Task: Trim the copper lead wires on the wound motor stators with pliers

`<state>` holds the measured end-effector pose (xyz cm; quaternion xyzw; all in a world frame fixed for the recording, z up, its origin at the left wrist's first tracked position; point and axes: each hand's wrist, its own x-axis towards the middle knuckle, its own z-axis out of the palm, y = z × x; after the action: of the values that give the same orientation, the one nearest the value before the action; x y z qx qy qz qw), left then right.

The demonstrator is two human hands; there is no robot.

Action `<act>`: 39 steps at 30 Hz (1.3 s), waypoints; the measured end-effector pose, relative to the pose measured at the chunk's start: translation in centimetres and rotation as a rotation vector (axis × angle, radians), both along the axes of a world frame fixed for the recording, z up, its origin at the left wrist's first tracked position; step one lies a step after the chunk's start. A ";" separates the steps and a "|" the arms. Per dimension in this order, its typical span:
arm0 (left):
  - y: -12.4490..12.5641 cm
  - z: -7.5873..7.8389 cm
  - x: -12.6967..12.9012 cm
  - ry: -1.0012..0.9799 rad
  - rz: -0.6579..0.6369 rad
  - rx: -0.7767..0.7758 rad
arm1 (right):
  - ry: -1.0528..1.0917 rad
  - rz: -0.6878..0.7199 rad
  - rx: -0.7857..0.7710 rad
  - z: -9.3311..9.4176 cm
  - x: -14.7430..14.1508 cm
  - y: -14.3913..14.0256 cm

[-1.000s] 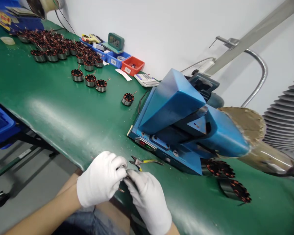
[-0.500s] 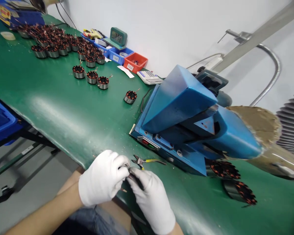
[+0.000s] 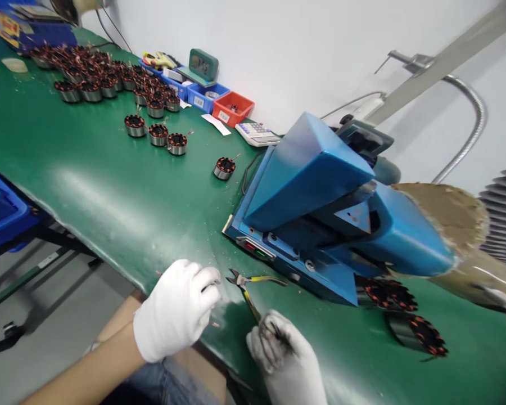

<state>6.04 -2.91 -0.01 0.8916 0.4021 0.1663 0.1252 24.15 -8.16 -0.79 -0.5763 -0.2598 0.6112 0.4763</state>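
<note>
My left hand, in a white glove, hovers at the table's front edge with its fingers curled in. Whether anything sits inside that grasp is hidden. My right hand, gloved too with grey-stained fingertips, is turned up with its fingers folded around something small and dark that I cannot make out. Between the two lies a pair of side cutters with yellow-and-black handles, its jaws apart; one handle runs toward my right fingertips. A blue bench machine stands just beyond the cutters.
Motor stators with copper windings stand at the right, singly left of the machine, and crowded at the far left. Along the wall are a calculator, a red bin, blue bins and a clock.
My hands were together, fingertips meeting over a small thing. Now they are apart: my right hand has moved right and turned palm up, while the left has stayed almost in place.
</note>
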 end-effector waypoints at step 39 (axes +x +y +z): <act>0.2 1.3 -0.5 0.042 -0.088 -0.220 | 0.149 0.342 -0.261 -0.1 -2.5 1.3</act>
<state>5.51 -2.74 1.24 0.8925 0.3811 0.0968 0.2209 21.67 -6.86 -0.85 -0.5337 -0.2364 0.7525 0.3050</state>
